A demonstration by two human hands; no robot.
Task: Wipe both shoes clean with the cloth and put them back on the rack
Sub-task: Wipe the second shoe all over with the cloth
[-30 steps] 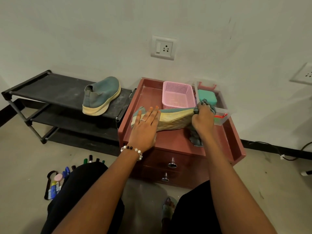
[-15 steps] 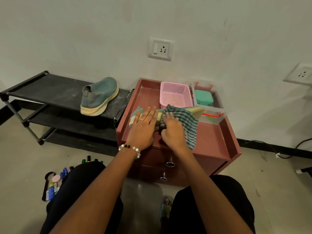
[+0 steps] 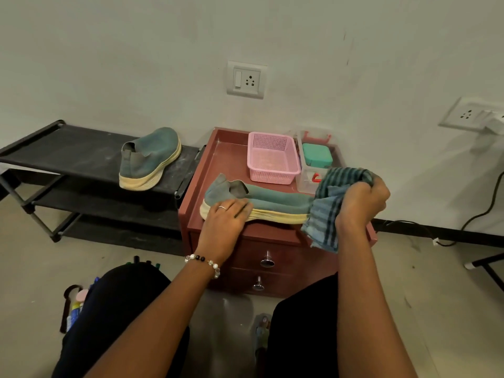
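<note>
The teal shoe [image 3: 261,203] lay on its side on the red cabinet [image 3: 218,156], in front of a pink basket [image 3: 272,159] and a clear box [image 3: 308,181]. Its twin [image 3: 148,159] sat on the black rack [image 3: 68,151] against the white wall. The left hand [image 3: 226,216] pressed flat-fingered on the heel; the right hand [image 3: 360,203] clutched the striped cloth [image 3: 324,214] at the toe.

No lettering, label, brand or number can be read anywhere — all surfaces show plain.
</note>
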